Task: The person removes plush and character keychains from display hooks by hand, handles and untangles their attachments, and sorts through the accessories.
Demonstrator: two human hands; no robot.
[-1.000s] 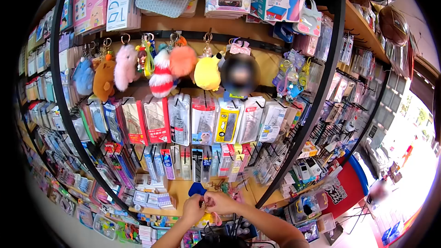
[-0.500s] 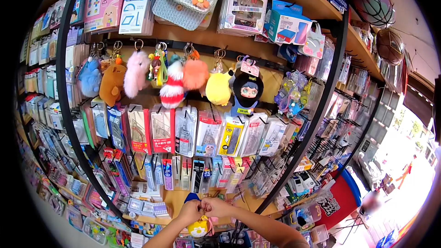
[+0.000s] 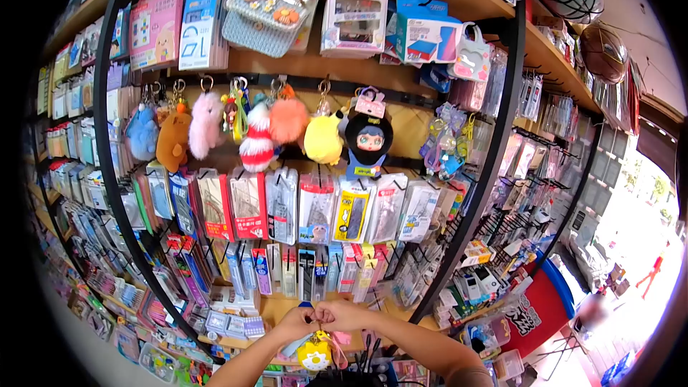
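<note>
My left hand [image 3: 297,323] and my right hand [image 3: 339,314] meet low in the middle of the head view, fingertips pinched together. From between them hangs a yellow keychain [image 3: 315,355] with a white flower-like pattern. A pink strap [image 3: 337,351] dangles beside it. The fingers hide the top of the keychain, so its ring is hard to make out. A small blue thing [image 3: 306,304] shows just behind the fingertips. Above the hands, plush keychains hang in a row, among them a yellow one [image 3: 324,139] and a black doll [image 3: 369,140].
Packaged rulers and stationery [image 3: 352,211] hang on hooks ahead of me. A light-blue knitted bag [image 3: 264,25] hangs higher up. Dark shelf posts [image 3: 479,165] stand at both sides. Boxes of small goods [image 3: 233,324] lie on the lower shelf, and a red-and-blue panel [image 3: 541,308] stands at right.
The camera view has shifted slightly. Both hands stay together at the keychain, which now hangs more fully in sight below them, with the pink strap showing more.
</note>
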